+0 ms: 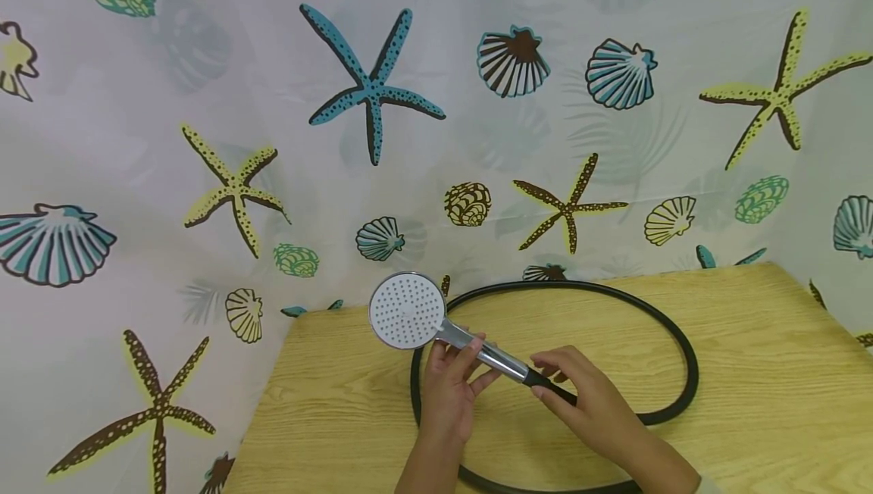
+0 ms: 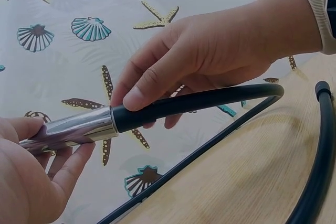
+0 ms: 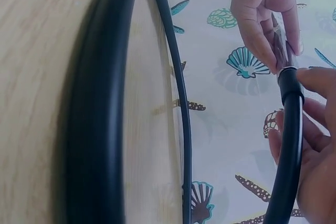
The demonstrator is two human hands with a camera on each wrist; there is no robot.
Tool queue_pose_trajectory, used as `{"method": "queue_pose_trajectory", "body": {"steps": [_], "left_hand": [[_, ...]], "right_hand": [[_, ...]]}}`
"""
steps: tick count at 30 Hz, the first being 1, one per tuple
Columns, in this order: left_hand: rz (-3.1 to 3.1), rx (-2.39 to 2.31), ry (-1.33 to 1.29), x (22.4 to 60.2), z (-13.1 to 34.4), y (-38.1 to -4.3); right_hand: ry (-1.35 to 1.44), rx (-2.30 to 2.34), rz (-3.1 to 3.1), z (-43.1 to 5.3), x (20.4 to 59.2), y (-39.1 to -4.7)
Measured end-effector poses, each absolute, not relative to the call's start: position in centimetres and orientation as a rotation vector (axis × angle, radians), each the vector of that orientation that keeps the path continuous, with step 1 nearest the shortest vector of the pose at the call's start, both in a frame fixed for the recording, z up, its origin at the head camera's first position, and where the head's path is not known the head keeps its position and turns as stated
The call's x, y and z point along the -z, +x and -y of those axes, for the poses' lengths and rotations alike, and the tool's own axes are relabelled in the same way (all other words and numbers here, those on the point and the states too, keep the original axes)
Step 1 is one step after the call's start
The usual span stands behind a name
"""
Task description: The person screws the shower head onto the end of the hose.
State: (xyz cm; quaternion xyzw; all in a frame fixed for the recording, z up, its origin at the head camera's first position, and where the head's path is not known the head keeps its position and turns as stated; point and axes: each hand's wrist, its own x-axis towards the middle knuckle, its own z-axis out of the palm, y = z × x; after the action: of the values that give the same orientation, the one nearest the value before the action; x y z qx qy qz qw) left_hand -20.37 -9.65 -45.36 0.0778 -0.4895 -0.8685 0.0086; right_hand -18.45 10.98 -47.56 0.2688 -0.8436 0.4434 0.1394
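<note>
A chrome handheld shower head (image 1: 407,311) with a round white spray face is raised over the table, its face up and to the left in the head view. My left hand (image 1: 450,388) grips its shiny handle (image 2: 79,127) between thumb and fingers. At the handle's lower end sits the thick end of a black hose (image 2: 199,100), in line with the handle. My right hand (image 1: 586,395) pinches this hose end, the thumb on its near side just behind the chrome rim and the fingers behind it. The joint inside the collar is hidden.
The rest of the black hose lies in a wide loop on the wooden table (image 1: 341,403). Its other end (image 2: 323,88) shows at the right of the left wrist view. A white curtain (image 1: 464,130) printed with shells and starfish hangs behind and beside the table.
</note>
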Motion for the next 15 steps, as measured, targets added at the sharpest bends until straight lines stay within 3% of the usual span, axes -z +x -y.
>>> {"method": "queue_pose_trajectory", "body": {"steps": [15], "left_hand": [[1.505, 2.699, 0.268, 45.41, 9.48, -20.45]], "right_hand": [[0.840, -1.265, 2.379, -10.95, 47.57, -18.43]]}}
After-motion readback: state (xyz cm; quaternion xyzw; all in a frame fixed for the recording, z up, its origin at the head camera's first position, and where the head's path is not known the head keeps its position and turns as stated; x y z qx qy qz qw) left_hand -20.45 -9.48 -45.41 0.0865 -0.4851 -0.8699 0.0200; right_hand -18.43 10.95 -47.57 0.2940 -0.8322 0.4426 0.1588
